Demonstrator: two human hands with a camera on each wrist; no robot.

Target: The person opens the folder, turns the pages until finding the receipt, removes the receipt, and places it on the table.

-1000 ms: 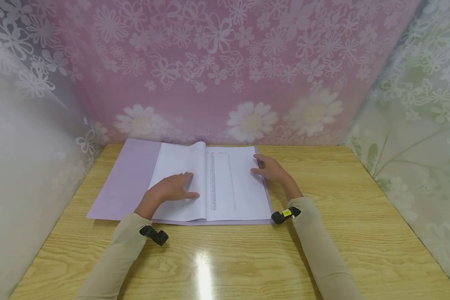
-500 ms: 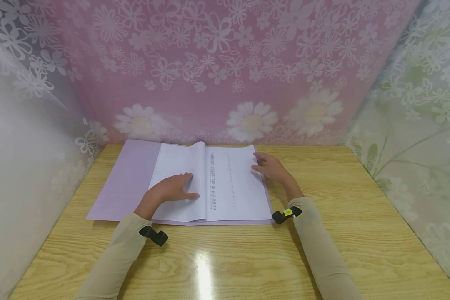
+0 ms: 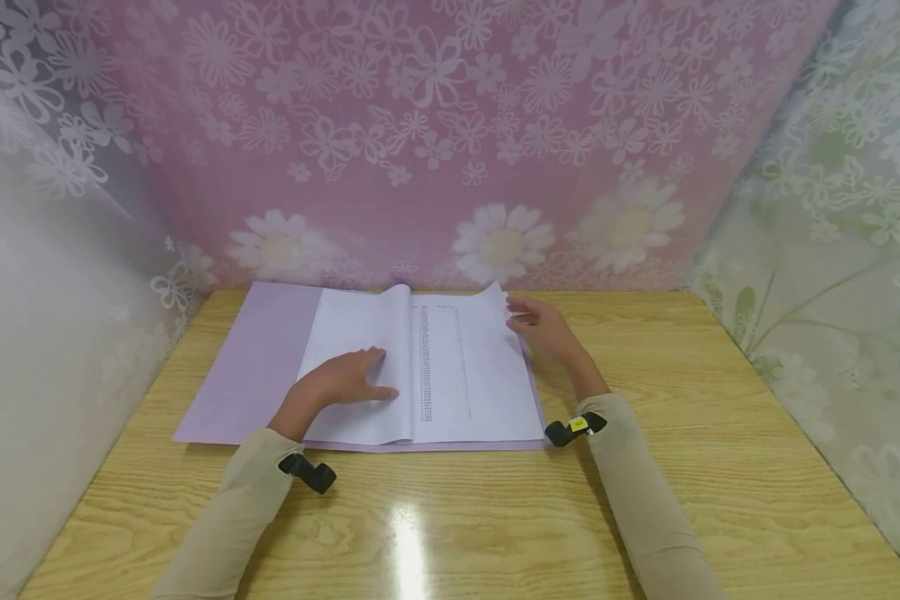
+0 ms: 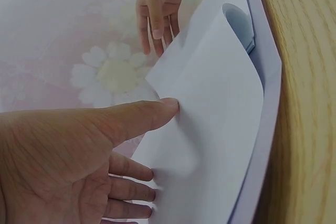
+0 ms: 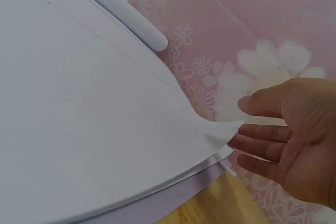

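A purple folder [image 3: 251, 367] lies spread on the table with white pages inside. Its right-hand page [image 3: 487, 375] carries columns of small print, while the left-hand page [image 3: 337, 317] is blank and bulges near the fold. On that blank page my left hand [image 3: 337, 377] rests, thumb and fingers spread, as the left wrist view also shows [image 4: 131, 156]. At the far right corner of the printed page is my right hand [image 3: 546, 332]. In the right wrist view, its straight fingers [image 5: 262, 141] touch the raised page corner [image 5: 223, 128], and the thumb stands apart from it.
The wooden table [image 3: 480, 517] extends in front of the folder and to its right. A pink floral curtain [image 3: 390, 192] hangs right behind the table's far edge, with pale floral sheets at the left [image 3: 60, 333] and right [image 3: 832, 275].
The far right corner of the printed page has curled upward. My right hand has shifted slightly away from me along the page edge; the left hand stays in place.
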